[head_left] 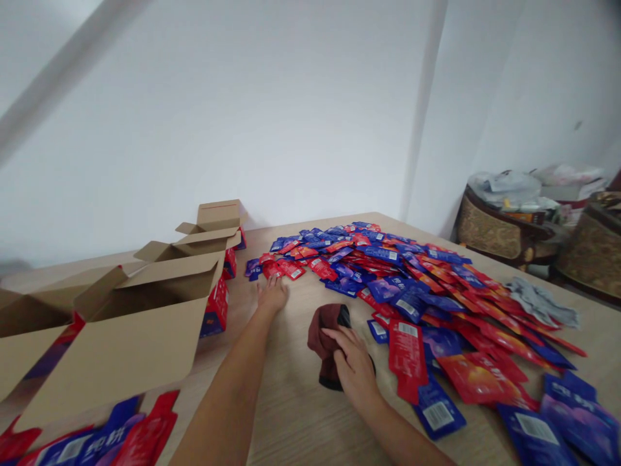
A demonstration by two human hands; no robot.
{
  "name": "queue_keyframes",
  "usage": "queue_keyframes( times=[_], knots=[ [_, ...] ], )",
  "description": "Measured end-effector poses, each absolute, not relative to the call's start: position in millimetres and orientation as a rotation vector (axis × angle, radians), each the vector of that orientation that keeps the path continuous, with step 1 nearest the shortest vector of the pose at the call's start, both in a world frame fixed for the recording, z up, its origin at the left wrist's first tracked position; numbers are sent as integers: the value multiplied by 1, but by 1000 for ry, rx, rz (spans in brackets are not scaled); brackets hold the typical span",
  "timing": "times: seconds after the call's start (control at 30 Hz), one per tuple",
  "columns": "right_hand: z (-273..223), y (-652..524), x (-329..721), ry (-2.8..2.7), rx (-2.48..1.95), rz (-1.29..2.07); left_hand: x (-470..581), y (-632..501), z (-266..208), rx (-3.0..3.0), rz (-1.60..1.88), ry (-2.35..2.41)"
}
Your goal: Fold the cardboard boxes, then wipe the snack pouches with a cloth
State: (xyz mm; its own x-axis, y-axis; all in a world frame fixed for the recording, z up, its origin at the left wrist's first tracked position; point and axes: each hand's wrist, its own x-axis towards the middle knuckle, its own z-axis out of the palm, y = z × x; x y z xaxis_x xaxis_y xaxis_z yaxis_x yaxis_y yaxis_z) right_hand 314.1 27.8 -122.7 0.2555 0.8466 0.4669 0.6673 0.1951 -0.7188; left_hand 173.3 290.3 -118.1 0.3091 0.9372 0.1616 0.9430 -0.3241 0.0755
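My left hand (272, 294) lies low over the table, fingers stretched forward and apart, at the near edge of some red pouches (291, 268). Whether the fingertips touch a pouch is hard to make out. Beneath my right hand (353, 362) is a crumpled maroon cloth item (324, 333) with black edging; the fingers curl over it and grip it against the tabletop. A wide pile of red and blue flat pouches with spouts (388, 285) spreads to the right, its nearest pouches, including a red one (407, 353), close beside my right hand.
Open cardboard boxes (145, 323) stand in a row on the left, flaps spread. More pouches (111, 433) lie at front left. A grey cloth (541, 301) rests at the pile's right edge. Beyond the table (291, 414) are armchairs (495, 226) loaded with plastic bags (509, 188).
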Motion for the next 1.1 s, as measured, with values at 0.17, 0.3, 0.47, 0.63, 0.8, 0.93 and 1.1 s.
queue_keyframes(
  times=[0.17, 0.3, 0.47, 0.63, 0.8, 0.93, 1.1],
  knots=[
    [-125, 29, 315, -1454, -1503, 232, 165, 247, -123, -2549, -305, -1741],
    [-126, 29, 318, -1420, -1441, 230, 150, 179, -126, -2654, -381, -1549],
    [-116, 17, 316, -1456, -1385, 134, 121, 72, -118, -2919, -399, -1153],
    [-101, -5, 285, -1968, -1262, 180, 100, -9, -103, -3094, -397, -1028],
    [-94, 0, 278, -2122, -1550, 152, 96, -20, -96, -3189, -361, -1038],
    [-96, 17, 306, -1985, -1926, 36, 93, -11, -99, -3248, -424, -991],
    [-96, 3, 308, -1908, -1784, -76, 91, -8, -100, -3312, -516, -973]
  ],
)
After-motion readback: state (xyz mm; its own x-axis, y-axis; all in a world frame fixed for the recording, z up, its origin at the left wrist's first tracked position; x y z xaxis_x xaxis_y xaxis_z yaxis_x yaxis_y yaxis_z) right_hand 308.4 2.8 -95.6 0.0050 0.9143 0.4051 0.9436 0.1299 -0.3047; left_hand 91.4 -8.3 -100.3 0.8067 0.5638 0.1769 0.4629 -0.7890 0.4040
